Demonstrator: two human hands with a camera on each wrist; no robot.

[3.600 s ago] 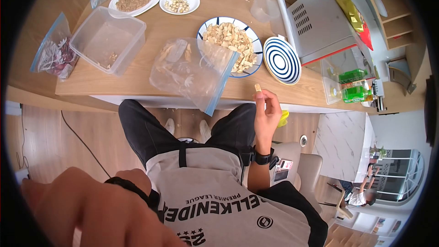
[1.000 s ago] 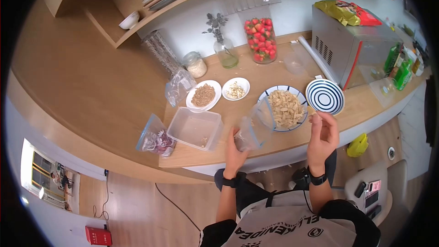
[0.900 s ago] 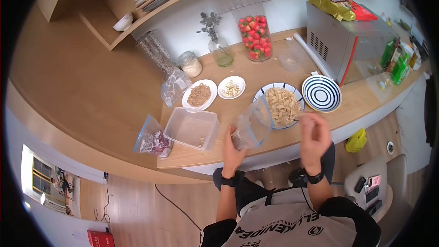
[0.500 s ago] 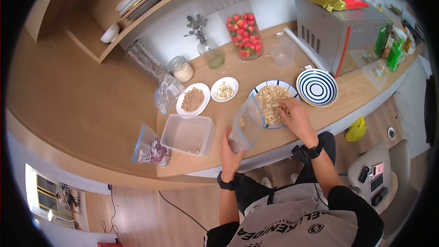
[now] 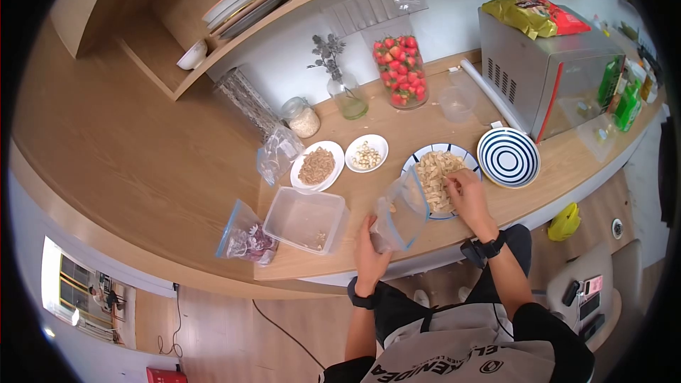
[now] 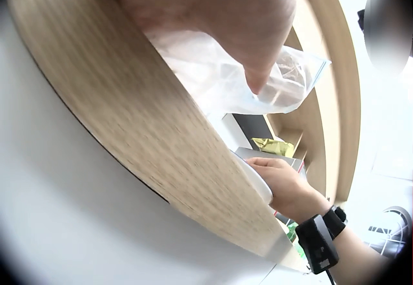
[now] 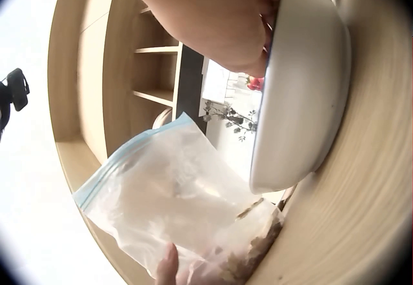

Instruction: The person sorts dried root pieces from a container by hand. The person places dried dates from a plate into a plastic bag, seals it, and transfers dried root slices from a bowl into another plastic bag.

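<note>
A clear zip bag [image 5: 406,221] with a blue top edge stands mouth-open at the counter's front, some pieces low inside it in the right wrist view. My left hand [image 5: 372,261] grips its left side, the thumb against the plastic [image 7: 193,195]. Just right of the bag is a blue-and-white bowl [image 7: 300,98] heaped with pale dried pieces [image 5: 434,169]. My right hand [image 5: 469,202] reaches over the bowl's right side, fingers bent and fingertips on the pieces; the rim hides them in the right wrist view, so whether they pinch a piece cannot be seen.
Left of the bag are a clear tub [image 5: 305,218], a bag of dark red pieces [image 5: 248,241] and two small plates [image 5: 317,166] [image 5: 367,154] of food. A striped dish [image 5: 508,157] sits right of the bowl, with strawberries [image 5: 401,71] and a microwave [image 5: 528,64] behind.
Since the earliest frame, my left hand has taken hold of the bag, which lay on the counter. My right hand, raised beside the bowl a second ago, has moved left and down onto the pieces.
</note>
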